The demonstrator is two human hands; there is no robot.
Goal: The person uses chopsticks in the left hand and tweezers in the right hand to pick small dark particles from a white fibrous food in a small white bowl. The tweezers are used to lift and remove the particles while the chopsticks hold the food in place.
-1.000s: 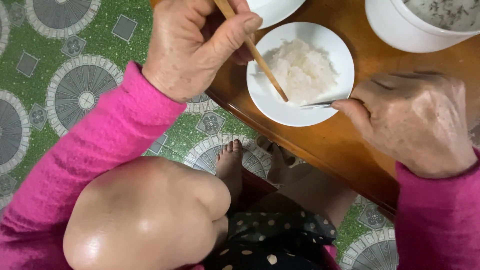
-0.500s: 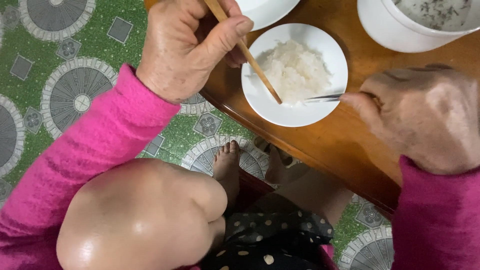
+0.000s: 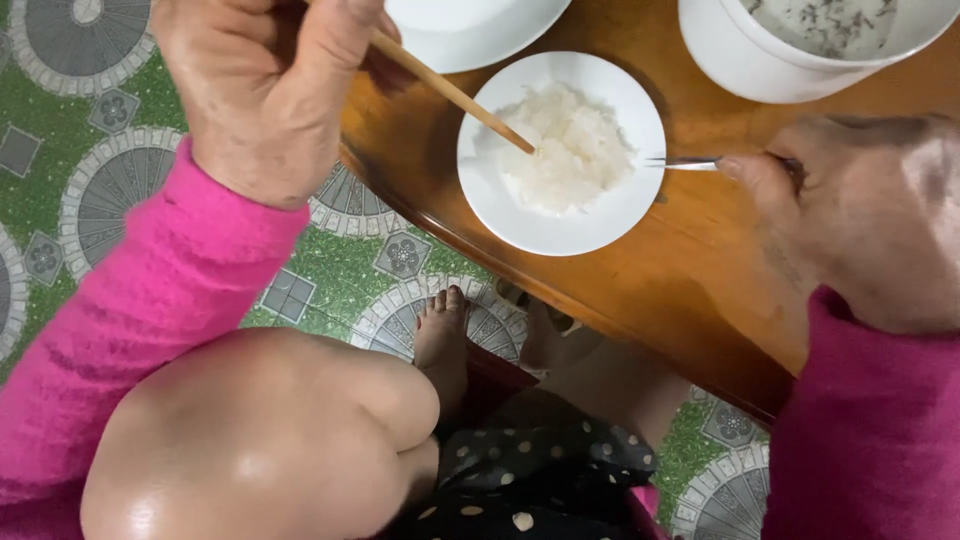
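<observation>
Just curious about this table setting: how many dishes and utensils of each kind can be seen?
White dishes: 3, a rice plate, a plate at the top edge, a large bowl
Wooden chopsticks: 1 showing
Metal utensil: 1
Total: 5

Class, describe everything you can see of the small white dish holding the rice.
The small white dish is round, shallow, smooth and glossy like ceramic. It sits flat on the brown wooden table near its curved edge. A mound of white rice fills its middle. The wooden chopsticks in the left hand reach into the rice; a thin metal utensil from the right hand meets its right rim.
</observation>
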